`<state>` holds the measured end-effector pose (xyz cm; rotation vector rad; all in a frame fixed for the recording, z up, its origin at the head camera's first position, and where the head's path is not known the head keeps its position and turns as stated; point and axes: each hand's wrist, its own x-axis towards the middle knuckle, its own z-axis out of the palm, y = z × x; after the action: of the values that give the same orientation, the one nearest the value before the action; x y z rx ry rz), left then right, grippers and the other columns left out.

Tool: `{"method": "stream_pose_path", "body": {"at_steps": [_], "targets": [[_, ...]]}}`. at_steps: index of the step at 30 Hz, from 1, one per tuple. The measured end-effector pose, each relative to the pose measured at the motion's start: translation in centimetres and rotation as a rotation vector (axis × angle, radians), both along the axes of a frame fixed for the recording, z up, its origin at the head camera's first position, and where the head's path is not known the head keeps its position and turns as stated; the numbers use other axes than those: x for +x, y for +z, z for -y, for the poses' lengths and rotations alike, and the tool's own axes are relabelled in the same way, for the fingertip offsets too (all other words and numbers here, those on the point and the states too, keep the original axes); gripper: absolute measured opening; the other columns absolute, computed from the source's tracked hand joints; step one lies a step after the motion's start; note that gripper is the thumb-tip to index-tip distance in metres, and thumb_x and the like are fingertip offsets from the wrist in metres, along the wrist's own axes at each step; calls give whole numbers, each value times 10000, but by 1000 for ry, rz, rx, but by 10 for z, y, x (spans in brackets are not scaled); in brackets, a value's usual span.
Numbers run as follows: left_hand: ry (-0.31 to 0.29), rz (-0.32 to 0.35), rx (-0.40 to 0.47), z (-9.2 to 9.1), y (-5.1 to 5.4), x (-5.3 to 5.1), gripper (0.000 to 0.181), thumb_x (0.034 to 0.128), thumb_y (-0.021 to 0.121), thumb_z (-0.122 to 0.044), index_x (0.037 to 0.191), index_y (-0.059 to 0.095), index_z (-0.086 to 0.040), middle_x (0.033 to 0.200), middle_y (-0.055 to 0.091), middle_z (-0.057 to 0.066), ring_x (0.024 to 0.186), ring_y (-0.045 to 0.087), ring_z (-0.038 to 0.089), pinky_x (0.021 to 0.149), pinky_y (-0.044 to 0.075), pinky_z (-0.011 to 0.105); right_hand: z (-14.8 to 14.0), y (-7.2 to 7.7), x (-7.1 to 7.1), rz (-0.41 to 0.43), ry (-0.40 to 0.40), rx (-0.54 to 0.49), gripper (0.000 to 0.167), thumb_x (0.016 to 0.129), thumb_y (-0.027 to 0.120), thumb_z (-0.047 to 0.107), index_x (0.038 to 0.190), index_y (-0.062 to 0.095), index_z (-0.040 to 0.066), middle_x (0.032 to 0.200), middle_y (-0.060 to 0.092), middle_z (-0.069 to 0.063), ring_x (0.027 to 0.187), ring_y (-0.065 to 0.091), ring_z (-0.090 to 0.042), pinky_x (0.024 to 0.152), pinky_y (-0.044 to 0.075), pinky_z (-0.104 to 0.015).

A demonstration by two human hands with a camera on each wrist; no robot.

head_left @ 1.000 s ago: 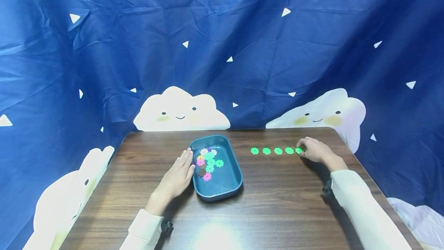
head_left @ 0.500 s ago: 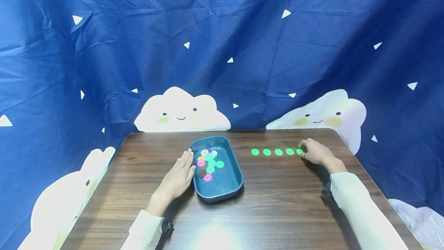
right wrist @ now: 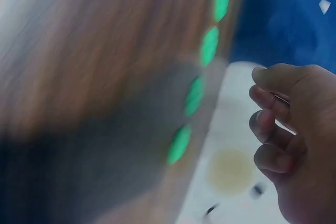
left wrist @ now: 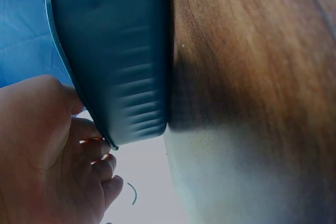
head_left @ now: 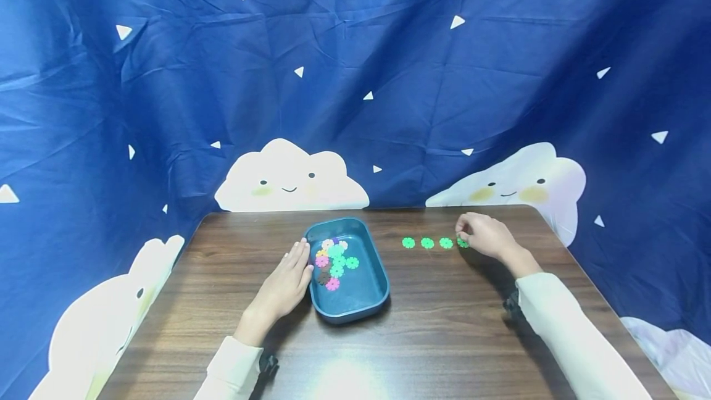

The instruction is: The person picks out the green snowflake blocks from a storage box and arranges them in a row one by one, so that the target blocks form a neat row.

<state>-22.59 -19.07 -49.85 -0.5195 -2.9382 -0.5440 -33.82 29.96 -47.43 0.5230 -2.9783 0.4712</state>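
A teal plastic tray (head_left: 355,311) with small flower-shaped plastic pieces (head_left: 336,264) in its left half stands mid-table in the head view. Against its left rim rests my left hand (head_left: 280,283), fingers extended; the left wrist view shows that hand (left wrist: 47,150) at the tray's outer wall (left wrist: 115,66). To the right, green flower pieces (head_left: 427,243) lie in a straight row. My right hand (head_left: 489,238) hovers over the row's right end and hides part of it. In the right wrist view its fingers (right wrist: 270,124) are loosely bent, holding nothing, apart from the green pieces (right wrist: 195,95).
The brown wooden table (head_left: 444,338) runs up to a blue curtain (head_left: 389,79) printed with white clouds and triangles. The pieces in the tray are green, pink, brown, white, orange and purple, some overlapping. A bright reflection lies near the front.
My right hand has let go of the last green piece in the row and moved left, lifted above the table. The left hand and the tray have stayed still.
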Motion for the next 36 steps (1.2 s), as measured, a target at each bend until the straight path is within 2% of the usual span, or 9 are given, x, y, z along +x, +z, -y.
{"method": "stream_pose_path", "body": {"at_steps": [4, 9, 15, 19, 24, 29, 36], "targets": [[3, 4, -4, 0, 0, 0, 592, 1157, 405, -267, 1639, 313, 64, 1747, 262, 224, 1630, 269, 393, 1329, 267, 546, 35, 14, -2, -63, 79, -2, 62, 959, 752, 212, 929, 698, 217, 902, 720, 58, 803, 662, -153, 709, 573, -487], [4, 5, -8, 0, 1, -1, 593, 1159, 397, -272, 1644, 308, 57, 1750, 256, 220, 1633, 261, 387, 1326, 275, 555, 84, 29, -2, -111, 178, -5, 68, 953, 759, 234, 925, 697, 240, 898, 718, 73, 804, 670, -151, 717, 585, -486], [2, 16, -13, 0, -1, -1, 596, 1160, 389, -281, 1646, 304, 52, 1752, 252, 217, 1633, 261, 386, 1334, 257, 537, 144, 44, 0, -87, 274, 6, 45, 974, 755, 258, 961, 728, 226, 983, 752, 65, 878, 687, -174, 789, 602, -467], [2, 18, -9, 0, -2, -1, 596, 1160, 388, -284, 1647, 305, 49, 1753, 252, 216, 1636, 257, 380, 1334, 258, 537, 179, 49, -1, -51, 318, 16, 44, 986, 738, 250, 947, 726, 234, 951, 731, 99, 866, 657, -144, 805, 591, -423], [10, 12, -5, 1, 0, -1, 592, 1156, 409, -269, 1642, 315, 55, 1751, 255, 216, 1631, 269, 392, 1331, 264, 544, 216, 52, -3, -20, 399, 51, 58, 1013, 715, 233, 955, 713, 236, 936, 701, 96, 804, 612, -117, 755, 568, -367], [9, 21, 2, 1, 1, -1, 594, 1155, 413, -271, 1642, 316, 55, 1752, 256, 215, 1635, 260, 381, 1335, 258, 539, 244, 46, -6, 5, 439, 83, 68, 1020, 707, 220, 955, 725, 223, 917, 695, 89, 757, 593, -97, 701, 551, -321], [8, 15, 2, 0, 0, -1, 593, 1157, 395, -279, 1641, 320, 55, 1749, 265, 214, 1631, 271, 385, 1331, 268, 544, 270, 38, -14, 75, 438, 120, 67, 1023, 715, 224, 975, 753, 195, 971, 744, 53, 825, 636, -122, 797, 593, -360]]}}
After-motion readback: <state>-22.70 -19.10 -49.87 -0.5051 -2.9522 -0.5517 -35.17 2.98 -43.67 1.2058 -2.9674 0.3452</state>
